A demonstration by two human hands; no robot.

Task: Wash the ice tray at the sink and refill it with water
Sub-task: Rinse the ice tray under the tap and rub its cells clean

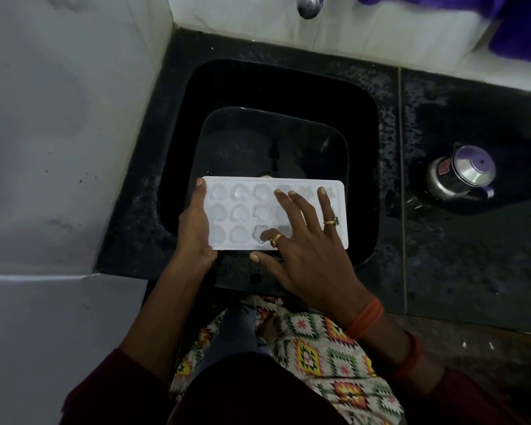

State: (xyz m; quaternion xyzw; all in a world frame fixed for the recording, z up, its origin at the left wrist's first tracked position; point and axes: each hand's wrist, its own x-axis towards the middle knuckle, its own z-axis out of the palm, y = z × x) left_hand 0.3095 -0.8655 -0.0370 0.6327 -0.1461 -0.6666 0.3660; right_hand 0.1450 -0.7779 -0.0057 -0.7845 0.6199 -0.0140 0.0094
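A white ice tray (239, 210) with shaped pockets is held level over the near part of the black sink (282, 93). My left hand (195, 228) grips the tray's left end, thumb along the edge and fingers hidden beneath. My right hand (307, 240) lies flat on the tray's right half with fingers spread and straight, covering several pockets. The tap (308, 6) is at the top edge, and no water stream is visible.
A dark speckled counter (460, 256) surrounds the sink. A steel kettle (460, 174) with a lid stands on the counter at the right. White tiled walls (59, 118) close off the left and back. A blue cloth (518, 29) hangs at the top right.
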